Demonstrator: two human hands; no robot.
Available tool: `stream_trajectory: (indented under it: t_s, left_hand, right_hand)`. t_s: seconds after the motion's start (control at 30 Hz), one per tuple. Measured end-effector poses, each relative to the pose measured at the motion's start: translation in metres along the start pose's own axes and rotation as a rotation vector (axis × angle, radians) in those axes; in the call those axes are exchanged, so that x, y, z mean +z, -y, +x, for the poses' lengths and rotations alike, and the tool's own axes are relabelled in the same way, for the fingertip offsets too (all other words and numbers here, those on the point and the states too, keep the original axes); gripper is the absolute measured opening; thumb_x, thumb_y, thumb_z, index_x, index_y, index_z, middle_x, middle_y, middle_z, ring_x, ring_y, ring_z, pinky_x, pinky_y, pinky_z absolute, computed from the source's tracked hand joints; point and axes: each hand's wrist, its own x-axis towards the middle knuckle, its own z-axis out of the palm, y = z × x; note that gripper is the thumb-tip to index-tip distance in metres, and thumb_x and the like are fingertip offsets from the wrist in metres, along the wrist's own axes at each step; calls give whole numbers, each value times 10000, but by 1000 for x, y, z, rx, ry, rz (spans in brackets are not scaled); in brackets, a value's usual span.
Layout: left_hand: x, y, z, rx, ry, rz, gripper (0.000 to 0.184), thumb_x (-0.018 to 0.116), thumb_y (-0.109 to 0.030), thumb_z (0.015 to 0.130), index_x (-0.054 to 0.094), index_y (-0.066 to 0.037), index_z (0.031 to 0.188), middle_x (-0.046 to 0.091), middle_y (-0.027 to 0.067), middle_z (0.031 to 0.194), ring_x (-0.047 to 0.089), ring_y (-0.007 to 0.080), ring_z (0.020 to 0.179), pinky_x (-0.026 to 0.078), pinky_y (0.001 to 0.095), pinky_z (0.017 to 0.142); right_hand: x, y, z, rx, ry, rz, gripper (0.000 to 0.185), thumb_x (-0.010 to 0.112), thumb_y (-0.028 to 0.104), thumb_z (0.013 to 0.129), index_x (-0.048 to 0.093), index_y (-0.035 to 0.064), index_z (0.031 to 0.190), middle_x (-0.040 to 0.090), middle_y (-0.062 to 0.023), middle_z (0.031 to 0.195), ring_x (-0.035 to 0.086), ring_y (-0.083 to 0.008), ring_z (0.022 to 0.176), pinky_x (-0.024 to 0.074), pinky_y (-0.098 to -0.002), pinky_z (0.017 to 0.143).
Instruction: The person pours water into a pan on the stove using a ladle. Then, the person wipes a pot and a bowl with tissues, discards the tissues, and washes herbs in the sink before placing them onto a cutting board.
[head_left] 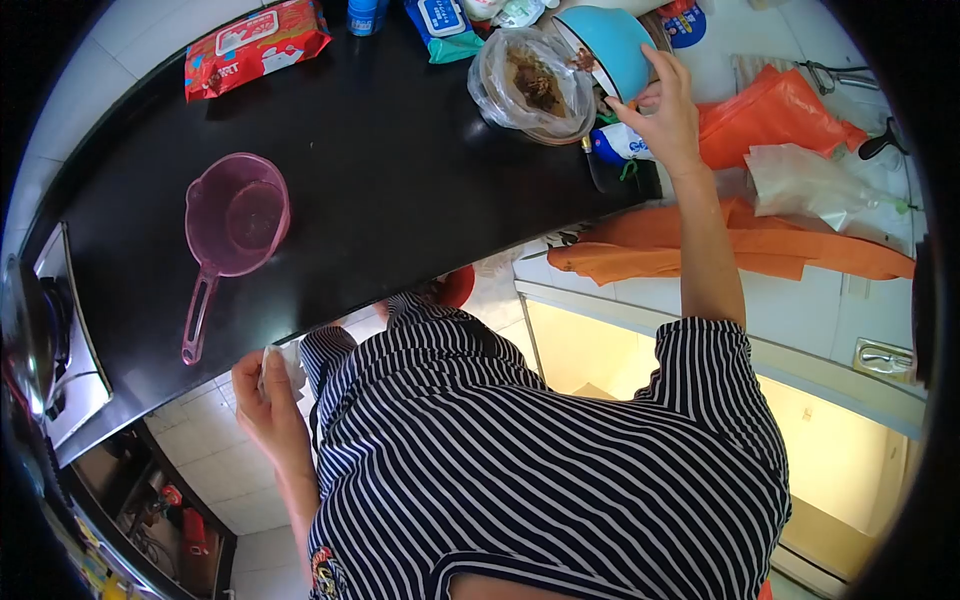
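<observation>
Black cloth with thin white stripes, the wearer's shirt (560, 450), fills the lower middle of the frame, nearest the camera. At the top, right of centre, the right hand (662, 115) holds a round light-blue bowl with a white inside (618, 50), tilted on its side with its mouth toward a round container (566, 138) lined with a crumpled, clear plastic bag (488, 85). Its thumb sits at the rim and the other fingers reach along the outer wall, pinching the bowl between them; dark reddish bits (584, 61) show at the mouth. At lower left the left hand (268, 410) pinches a soft white crumpled tissue (290, 365) between thumb and fingers. The bowl looks stiff and light enough for one hand, though I cannot tell whether it is ceramic, metal or plastic; if ceramic, it could chip. Its smooth curved outside may turn slippery when wet, so the rim, with fingers spread behind the wall, seems the surest hold. The thin bag would probably sag if the rim leaned on it
</observation>
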Motion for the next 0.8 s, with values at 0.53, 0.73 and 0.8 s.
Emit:
stream_trajectory:
  t_s: [0.53,0.73,0.8]
  left_hand:
    - [4,2,-2,-13,38,10,218,637,-228,984,643,-10,990,670,58,855,576,102,772,482,263,694]
    - [22,8,15,-22,96,64,179,616,-190,986,641,-15,1016,677,66,858,589,103,786,488,271,709]
    - [43,18,32,59,229,-112,175,594,-175,990,625,-18,1062,679,81,851,603,109,788,493,276,715]
  right_hand:
    - [7,11,2,-14,12,71,821,875,163,719,449,93,1418,449,-123,1314,625,-163,844,570,-280,741]
    - [19,9,0,6,-27,120,843,880,229,715,430,121,1421,449,-127,1301,695,-172,770,593,-293,710]
    - [25,7,0,99,-18,220,856,874,217,725,409,110,1436,447,-144,1300,696,-170,775,587,-298,705]
